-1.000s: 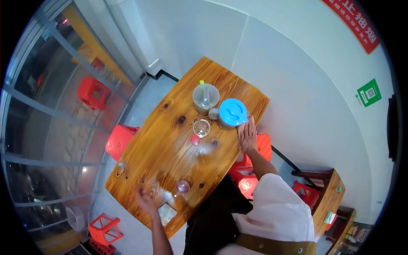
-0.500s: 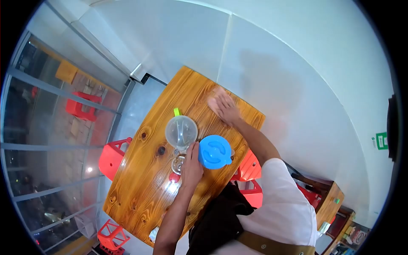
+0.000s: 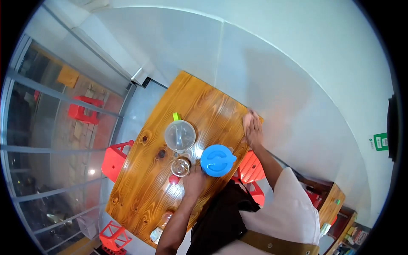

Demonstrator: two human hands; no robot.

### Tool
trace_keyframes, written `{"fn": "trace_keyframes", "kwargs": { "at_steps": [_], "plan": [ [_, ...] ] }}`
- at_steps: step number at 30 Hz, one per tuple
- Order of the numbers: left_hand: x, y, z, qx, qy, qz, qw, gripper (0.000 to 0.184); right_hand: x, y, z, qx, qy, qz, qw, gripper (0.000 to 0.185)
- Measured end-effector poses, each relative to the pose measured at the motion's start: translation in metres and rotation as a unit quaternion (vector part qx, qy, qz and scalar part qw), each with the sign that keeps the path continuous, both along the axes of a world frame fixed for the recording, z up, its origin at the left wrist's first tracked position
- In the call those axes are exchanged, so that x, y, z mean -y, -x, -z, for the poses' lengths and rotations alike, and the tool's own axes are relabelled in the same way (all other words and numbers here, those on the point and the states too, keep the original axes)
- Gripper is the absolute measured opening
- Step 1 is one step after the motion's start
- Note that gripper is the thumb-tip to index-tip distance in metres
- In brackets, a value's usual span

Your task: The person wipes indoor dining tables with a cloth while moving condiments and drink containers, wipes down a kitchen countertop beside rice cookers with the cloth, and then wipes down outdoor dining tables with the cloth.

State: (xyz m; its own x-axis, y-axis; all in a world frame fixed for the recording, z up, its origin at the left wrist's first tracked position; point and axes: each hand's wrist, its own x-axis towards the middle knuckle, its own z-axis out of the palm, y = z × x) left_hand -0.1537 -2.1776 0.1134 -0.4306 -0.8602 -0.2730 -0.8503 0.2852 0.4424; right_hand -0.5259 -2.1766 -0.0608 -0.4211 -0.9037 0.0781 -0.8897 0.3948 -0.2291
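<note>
A pink cloth point(image 3: 247, 120) lies under my right hand point(image 3: 255, 134), which holds it against the wooden table point(image 3: 212, 100) at its far right corner. My left hand point(image 3: 194, 180) is closed at the handle side of the blue-lidded pitcher point(image 3: 217, 160); the handle itself is hidden. Just left of those fingers stands a clear glass vessel point(image 3: 181, 167), with a small red round thing point(image 3: 174, 179) beside it. Farther back is a translucent pitcher point(image 3: 179, 136) with a green tab point(image 3: 176, 116).
Near the front edge, partly behind my left forearm, are another clear vessel point(image 3: 165, 219) and a pale packet point(image 3: 156, 234). Red stools point(image 3: 114, 161) stand around the table. A wall runs along its far side, and glass panes point(image 3: 51, 170) are at the left.
My right hand and the cloth have swept over the far end to the right corner. My left hand has come from the near end to the blue-lidded pitcher, which has shifted nearer.
</note>
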Motion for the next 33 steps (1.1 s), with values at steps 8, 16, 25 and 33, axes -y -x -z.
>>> {"fn": "trace_keyframes", "kwargs": {
  "at_steps": [8,16,25,33],
  "plan": [
    [-0.102,-0.041,0.003,-0.134,-0.032,-0.113,0.984,0.019,-0.074,-0.099,-0.012,-0.108,-0.11,-0.152,0.976,0.056],
    [-0.217,-0.164,0.002,-0.091,-0.039,-0.261,0.96,0.012,0.086,-0.093,0.0,-0.11,0.003,-0.145,0.983,0.059],
    [-0.236,-0.229,0.015,-0.128,0.015,-0.446,0.886,0.019,0.049,-0.156,-0.041,-0.064,-0.008,-0.221,0.973,0.056],
    [-0.208,-0.234,0.024,-0.148,0.02,-0.476,0.867,0.033,-0.147,-0.277,-0.026,0.104,-0.044,-0.471,0.875,0.054]
  ]
}}
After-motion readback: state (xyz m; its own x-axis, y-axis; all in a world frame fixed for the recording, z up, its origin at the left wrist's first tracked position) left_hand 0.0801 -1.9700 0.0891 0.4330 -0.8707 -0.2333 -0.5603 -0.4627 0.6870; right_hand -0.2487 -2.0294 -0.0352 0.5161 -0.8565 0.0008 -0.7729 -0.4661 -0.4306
